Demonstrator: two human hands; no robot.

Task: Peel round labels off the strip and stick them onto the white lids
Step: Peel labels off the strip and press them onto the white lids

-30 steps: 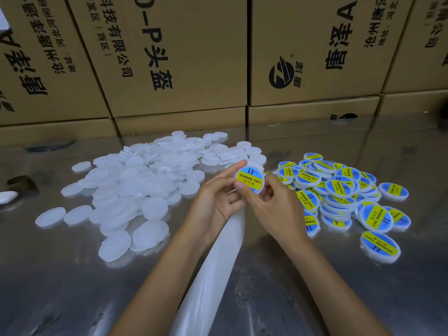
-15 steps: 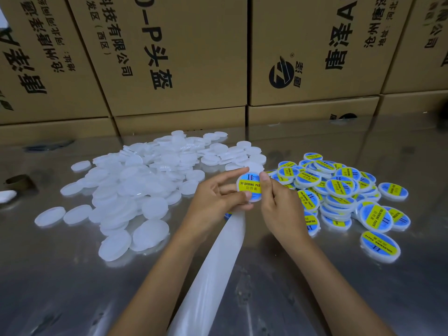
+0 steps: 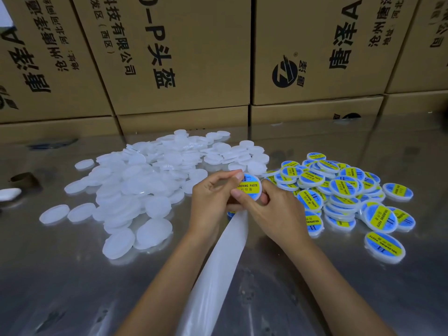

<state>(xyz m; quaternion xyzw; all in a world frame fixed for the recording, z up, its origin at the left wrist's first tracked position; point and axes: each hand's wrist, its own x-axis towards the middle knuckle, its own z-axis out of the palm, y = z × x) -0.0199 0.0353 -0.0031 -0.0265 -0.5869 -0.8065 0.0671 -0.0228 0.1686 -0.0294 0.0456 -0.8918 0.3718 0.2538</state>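
Both hands hold one white lid [image 3: 251,189] that bears a round blue and yellow label, above the table's middle. My left hand [image 3: 213,202] pinches its left edge, index fingertip and thumb lying on the label. My right hand [image 3: 276,212] grips the lid from the right and below. A white backing strip [image 3: 218,263] runs from under my hands toward the near edge. A heap of plain white lids [image 3: 135,180] lies to the left. A heap of labelled lids [image 3: 339,190] lies to the right.
Stacked cardboard boxes [image 3: 179,57] wall off the back of the shiny metal table [image 3: 72,287]. A single white lid [image 3: 9,193] and a dark object [image 3: 23,178] sit at the far left edge.
The labelled lid has sunk a little toward the table. My left thumb and index finger have slid over its face and my right hand has closed in under it.
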